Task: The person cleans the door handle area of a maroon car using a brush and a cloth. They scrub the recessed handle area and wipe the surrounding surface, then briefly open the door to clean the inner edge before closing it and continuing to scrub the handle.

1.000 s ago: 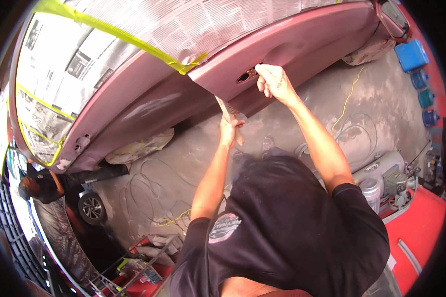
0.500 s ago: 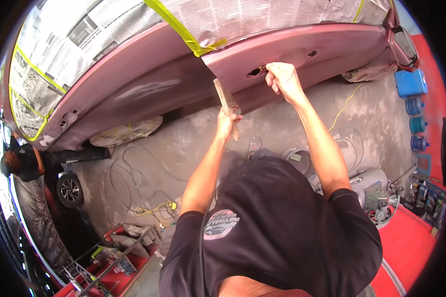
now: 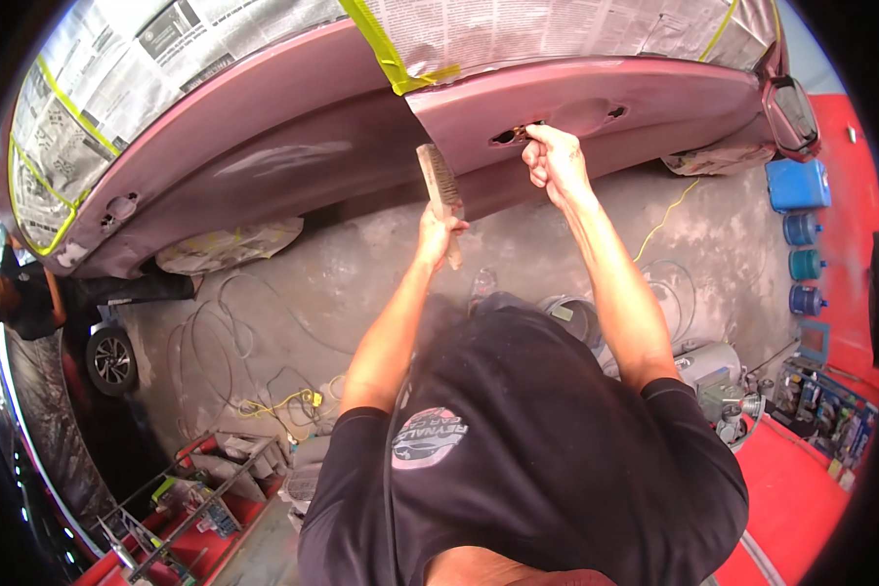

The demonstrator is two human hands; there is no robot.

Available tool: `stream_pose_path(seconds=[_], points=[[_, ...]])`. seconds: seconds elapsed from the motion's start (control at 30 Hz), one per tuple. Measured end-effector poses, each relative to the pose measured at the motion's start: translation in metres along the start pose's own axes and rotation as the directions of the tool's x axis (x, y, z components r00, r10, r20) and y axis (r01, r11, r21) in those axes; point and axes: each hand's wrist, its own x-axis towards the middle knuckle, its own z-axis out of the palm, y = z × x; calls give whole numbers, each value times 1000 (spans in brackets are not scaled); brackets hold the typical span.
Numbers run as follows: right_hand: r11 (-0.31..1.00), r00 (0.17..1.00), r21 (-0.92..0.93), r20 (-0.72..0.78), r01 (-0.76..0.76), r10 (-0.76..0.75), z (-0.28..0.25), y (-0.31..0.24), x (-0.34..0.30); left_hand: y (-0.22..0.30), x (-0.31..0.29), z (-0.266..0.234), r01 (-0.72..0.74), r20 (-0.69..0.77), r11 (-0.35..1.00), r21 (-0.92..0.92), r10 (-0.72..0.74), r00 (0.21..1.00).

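My left hand [image 3: 440, 234] is closed round the lower end of a wooden brush [image 3: 438, 178], held upright with its bristles turned to the right. The brush is in front of the rear edge of a dull pink car door [image 3: 645, 93]. My right hand [image 3: 557, 161] is at that door, fingers curled, with a fingertip at the right end of the dark handle opening [image 3: 508, 136]. Whether the fingertips pinch anything there is hidden. A smaller hole [image 3: 615, 112] lies farther right in the door. Newspaper [image 3: 547, 39] and yellow-green tape [image 3: 376, 49] cover the windows above.
Hoses [image 3: 234, 322] and a yellow cord [image 3: 281, 402] lie on the concrete floor. A bucket [image 3: 571, 317] and compressor [image 3: 713, 376] stand right of me. Blue jugs [image 3: 801, 230] line the red wall. At left are a tool cart [image 3: 205, 503] and another person [image 3: 29, 298].
The brush has turned, showing more of its bristles. My right hand stays at the handle opening, its fingertip reaching farther into it. The whole view has shifted slightly.
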Motion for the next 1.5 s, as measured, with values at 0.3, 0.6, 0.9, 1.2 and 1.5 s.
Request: stream_pose_path(seconds=[0.3, 0.6, 0.9, 1.2, 1.5], points=[[973, 988, -173, 67, 151, -142, -8, 0, 0, 1, 1, 1, -37, -19, 999, 14, 38, 999], [884, 954, -359, 78, 299, -290, -7, 2, -5, 5, -3, 3, -13, -27, 998, 63, 15, 1000], [857, 922, -340, 121, 386, -367, -11, 3, -4, 7, -5, 3, 16, -3, 997, 79, -16, 1000], [820, 870, -325, 18, 471, -493, -8, 30, -3, 3, -4, 6, -13, -25, 1000, 24, 13, 1000], [850, 857, -226, -95, 476, -506, 6, 29, -4, 16, -14, 6, 47, 6, 996, 73, -47, 999]])
